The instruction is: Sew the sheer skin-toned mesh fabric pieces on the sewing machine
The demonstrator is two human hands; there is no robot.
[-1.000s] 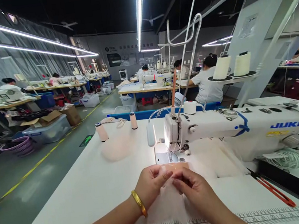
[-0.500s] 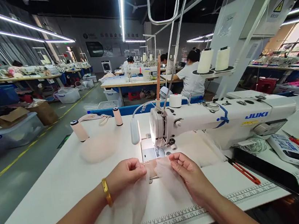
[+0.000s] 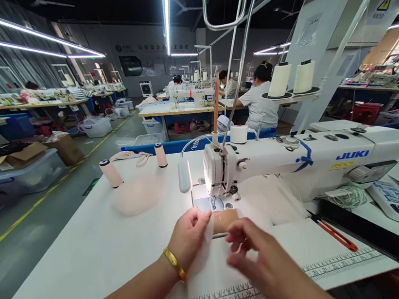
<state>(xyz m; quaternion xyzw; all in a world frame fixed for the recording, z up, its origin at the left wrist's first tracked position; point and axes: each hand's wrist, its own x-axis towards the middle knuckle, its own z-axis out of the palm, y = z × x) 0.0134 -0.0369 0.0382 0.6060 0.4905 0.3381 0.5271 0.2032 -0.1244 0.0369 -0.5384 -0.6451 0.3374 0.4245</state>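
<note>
A sheer, pale pink mesh fabric piece [image 3: 212,246] lies flat on the white table, near the sewing machine's needle; its far left edge is pinched up, a tan patch [image 3: 225,220] at its far end

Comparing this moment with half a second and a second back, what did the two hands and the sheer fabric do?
The right hand let go of the sheer fabric and now hovers blurred above it. The left hand kept its pinch and carried the fabric forward toward the needle plate, where a tan piece now shows. The sewing machine, thread spools and red snips stayed put.
</note>
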